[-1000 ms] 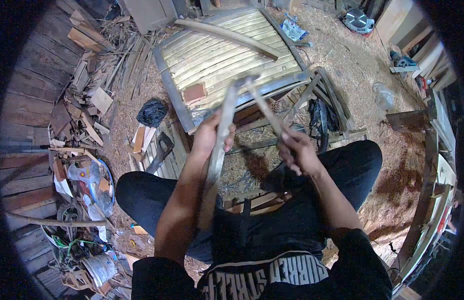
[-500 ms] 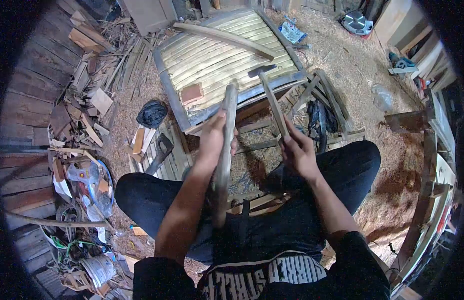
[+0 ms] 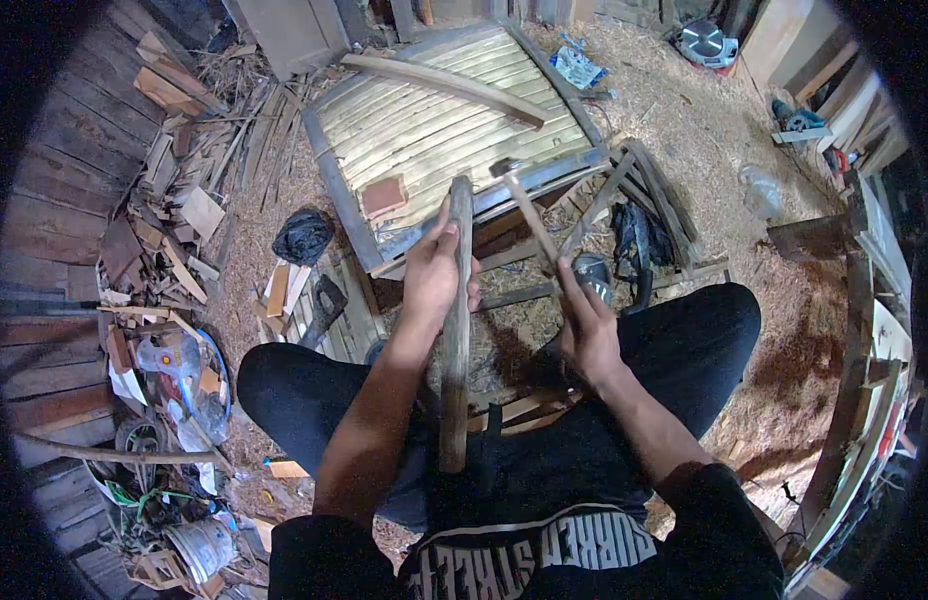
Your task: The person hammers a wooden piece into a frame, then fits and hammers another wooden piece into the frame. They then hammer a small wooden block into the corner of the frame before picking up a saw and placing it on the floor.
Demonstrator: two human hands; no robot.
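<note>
My left hand (image 3: 431,275) is wrapped round a long wooden bar (image 3: 457,345), which stands lengthwise in front of me with its lower end by my lap. In my right hand (image 3: 590,330) is a hammer (image 3: 531,215), gripped by its wooden handle. The hammer's dark head points away from me, to the right of the bar's far end and apart from it. Beyond both hands lies a framed panel of pale slats (image 3: 454,135). A reddish-brown block (image 3: 383,196) and a slightly curved timber (image 3: 446,85) rest on the panel.
A black plastic bag (image 3: 303,236) and a dark-handled tool (image 3: 325,303) lie to the left. Wood scraps (image 3: 174,235) pile along the left wall. A circular saw (image 3: 706,45) sits at the far right, and planks (image 3: 889,330) lean along the right side. Shavings cover the floor.
The hammer's head has swung left and toward me, closer to the bar, and turned. The bar has shifted slightly toward me. Both hands keep their holds.
</note>
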